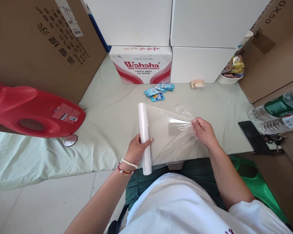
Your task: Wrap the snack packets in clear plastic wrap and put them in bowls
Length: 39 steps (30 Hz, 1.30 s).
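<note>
My left hand (136, 150) is closed around the lower half of a white roll of plastic wrap (144, 130), its thumb lying across the front. The roll stands nearly lengthwise to me, over the near edge of the table. A clear sheet of wrap (169, 143) stretches from it to the right. At the sheet's far end, my right hand (203, 130) pinches the film between thumb and fingers, and creases fan out from that grip. Several blue sachets (158, 91) lie beyond the roll on the pale green cloth (104, 120).
A Wahaha water carton (143, 66) and white boxes (202, 61) stand at the back. A red jug (39, 110) is at the left, by a brown carton (46, 39). Right are water bottles (280, 109), a black phone (254, 136), keys (277, 139) and a snack bowl (228, 79).
</note>
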{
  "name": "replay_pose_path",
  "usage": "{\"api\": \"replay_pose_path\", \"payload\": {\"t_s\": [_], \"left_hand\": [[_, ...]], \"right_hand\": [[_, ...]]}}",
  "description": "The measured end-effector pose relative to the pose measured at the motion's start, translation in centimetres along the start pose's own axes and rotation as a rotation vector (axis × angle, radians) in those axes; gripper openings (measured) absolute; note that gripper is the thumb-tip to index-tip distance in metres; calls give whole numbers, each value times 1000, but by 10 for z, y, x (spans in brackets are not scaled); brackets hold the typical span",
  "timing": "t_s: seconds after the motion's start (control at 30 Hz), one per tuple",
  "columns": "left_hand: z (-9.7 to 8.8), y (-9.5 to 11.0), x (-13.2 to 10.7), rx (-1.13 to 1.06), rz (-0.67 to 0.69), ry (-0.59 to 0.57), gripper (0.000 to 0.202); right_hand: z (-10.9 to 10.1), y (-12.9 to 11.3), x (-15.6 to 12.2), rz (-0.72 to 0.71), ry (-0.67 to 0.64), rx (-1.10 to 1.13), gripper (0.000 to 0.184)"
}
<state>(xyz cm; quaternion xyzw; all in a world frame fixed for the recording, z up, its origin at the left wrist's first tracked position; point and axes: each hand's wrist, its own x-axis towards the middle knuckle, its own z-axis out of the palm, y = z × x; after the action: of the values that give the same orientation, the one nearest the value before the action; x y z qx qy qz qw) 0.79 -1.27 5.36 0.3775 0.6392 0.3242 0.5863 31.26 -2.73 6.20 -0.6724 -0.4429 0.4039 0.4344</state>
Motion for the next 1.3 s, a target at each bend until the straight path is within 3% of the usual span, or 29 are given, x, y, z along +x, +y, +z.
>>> {"api": "replay_pose_path", "payload": {"t_s": [0.17,0.33,0.43,0.6,0.67,0.77,0.83,1.03,1.17,1.3], "left_hand": [[-16,10,11,-117,-125,-23,42],[-21,6,27,284,14,138,60],[-31,7,34,255,-24,166,56],[-41,11,31,56,-169,33,35],[-40,8,28,74,-157,50,42],[-41,3,27,275,-71,106,62],[-44,2,28,367,-36,110,63],[-54,11,26,162,-188,-16,37],[-49,15,25,106,-209,52,34],[-50,21,30,230,-58,164,52]], "right_hand": [[2,33,19,22,-3,-65,41],[10,50,30,-2,-10,-163,40],[6,52,33,-10,17,-205,39],[-2,57,33,30,32,-185,36],[-2,58,31,30,30,-178,35],[-1,58,30,6,31,-195,35],[-3,58,29,13,31,-205,35],[-13,61,28,42,65,-236,35],[-15,63,27,52,58,-305,35],[-15,61,29,2,69,-396,36]]}}
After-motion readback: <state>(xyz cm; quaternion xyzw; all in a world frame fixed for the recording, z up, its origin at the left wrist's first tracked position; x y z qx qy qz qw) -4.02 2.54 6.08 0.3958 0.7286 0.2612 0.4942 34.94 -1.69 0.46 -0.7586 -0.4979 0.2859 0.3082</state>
